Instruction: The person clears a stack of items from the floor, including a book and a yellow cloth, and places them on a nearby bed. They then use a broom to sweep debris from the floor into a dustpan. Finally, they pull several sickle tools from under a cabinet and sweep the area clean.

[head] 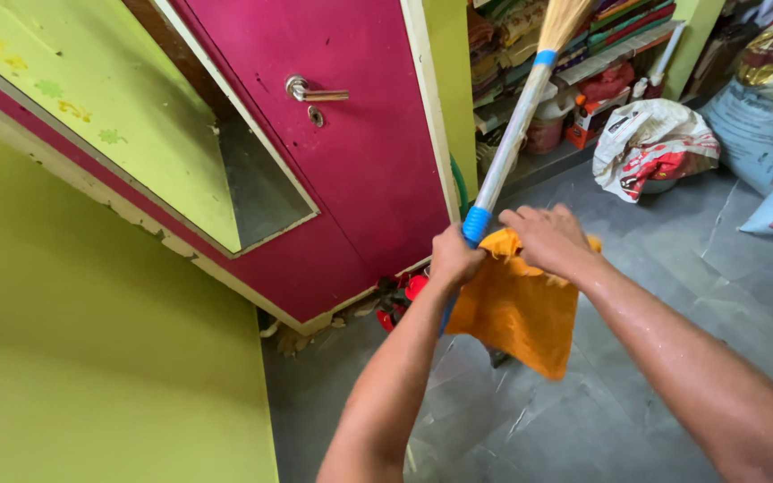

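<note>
1. At far left, nothing but a yellow-green wall (91,358), then a magenta cupboard door (351,161) with a metal lever handle (315,92) — shut, as far as can be judged.
2. Left of centre, left hand (454,258) clamped round the lower end of a broom (512,134), just below its blue grip band; handle slanting up to the right, bristles at the top edge.
3. Just beside it, right hand (547,237) closed on the top edge of an orange cloth (516,309), pressed against the same handle end; cloth hanging loose below both hands, above the grey tiled floor (637,394).
4. Step in hand, by the look of it — fixing or wrapping the cloth round the handle end. Next move likely calls for a steady left grip while the right draws the cloth tight round the shaft.
5. Further right, shelves (574,45) of folded fabrics; below, a small orange and white carton (588,121).
6. On the floor, a crumpled white sack with red print (655,143); at far right, large grey-blue sacks (758,125), one topped in red and gold.
</note>
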